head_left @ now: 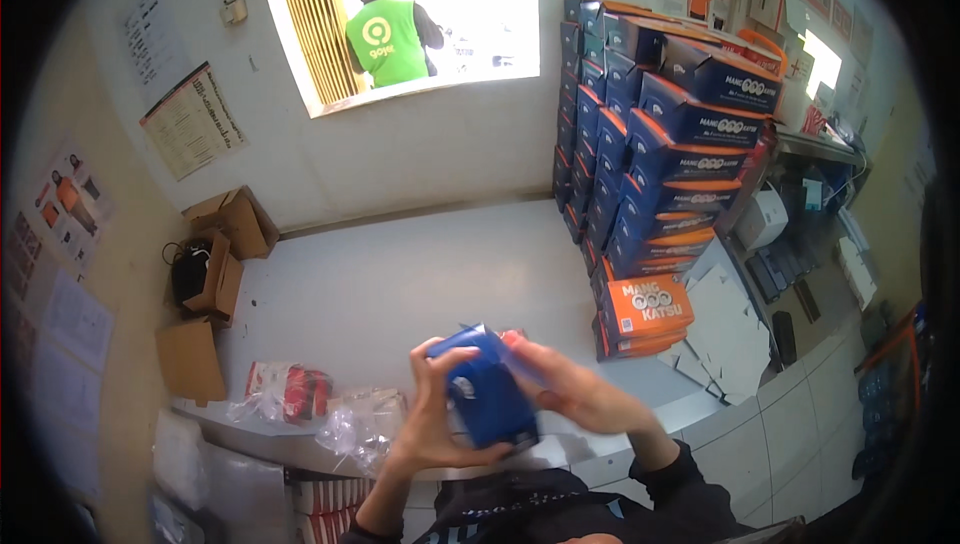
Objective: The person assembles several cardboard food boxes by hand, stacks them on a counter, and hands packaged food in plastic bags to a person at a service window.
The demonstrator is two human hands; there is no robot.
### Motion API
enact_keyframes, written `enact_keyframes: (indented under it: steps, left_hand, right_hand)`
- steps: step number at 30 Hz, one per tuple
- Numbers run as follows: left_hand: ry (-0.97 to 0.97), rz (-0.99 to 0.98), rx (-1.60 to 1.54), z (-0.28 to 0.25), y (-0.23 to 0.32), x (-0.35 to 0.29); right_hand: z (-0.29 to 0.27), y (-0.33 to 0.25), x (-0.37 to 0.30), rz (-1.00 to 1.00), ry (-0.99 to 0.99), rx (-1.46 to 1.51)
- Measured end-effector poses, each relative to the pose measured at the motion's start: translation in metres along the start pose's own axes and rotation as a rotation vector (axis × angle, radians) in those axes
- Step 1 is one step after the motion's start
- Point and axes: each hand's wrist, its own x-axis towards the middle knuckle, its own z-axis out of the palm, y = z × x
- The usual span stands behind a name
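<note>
A small blue cardboard box point(490, 399) is held up in front of me, above the near edge of the table. My left hand point(425, 414) grips it from the left, with fingers at its top and thumb along its lower side. At the box's upper right edge is my right hand point(580, 389), its fingers bent against a raised flap and slightly blurred. Part of the box is hidden by my fingers. Just left of my left hand lies a clear plastic bag point(360, 424), beside a red-and-white packet point(288, 391) in plastic wrap.
Tall stacks of blue-and-orange boxes point(690, 124) rise on the right of the grey table point(400, 264). Orange-topped boxes point(648, 306) and flat white card sheets point(725, 329) sit nearby. Open brown cartons point(215, 279) stand at left. Beyond the window is a person point(385, 34) in a green vest and helmet.
</note>
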Motion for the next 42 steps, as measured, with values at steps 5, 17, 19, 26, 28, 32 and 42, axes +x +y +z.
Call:
enact_keyframes:
  steps: [5, 17, 19, 26, 28, 32, 42]
  left_hand:
    - [-0.4, -0.021, -0.187, -0.019, -0.003, -0.004]
    - [-0.018, -0.041, -0.602, 0.063, -0.013, -0.008]
    - [0.348, -0.352, -1.421, 0.063, -0.023, -0.013]
    - [0.415, -0.859, -1.523, 0.071, -0.05, -0.007]
    - [0.116, -0.859, -1.779, 0.07, -0.024, -0.011]
    - [0.024, -0.891, -1.88, 0.065, -0.019, -0.009]
    - [-0.157, -0.965, -1.589, 0.072, -0.025, -0.066]
  right_hand:
    - [-0.037, -0.033, -0.006, -0.49, 0.091, -0.704]
    - [0.009, -0.052, 0.015, -0.371, -0.048, -0.379]
    - [0.005, -0.031, 0.005, -0.316, -0.276, -0.036]
    - [0.022, 0.001, -0.016, 0.06, 0.192, -0.664]
    - [0.023, 0.004, -0.016, 0.009, 0.262, -0.684]
    - [0.028, 0.011, -0.017, -0.025, 0.529, -0.439]
    - [0.051, 0.01, -0.031, 0.213, 0.654, -0.416]
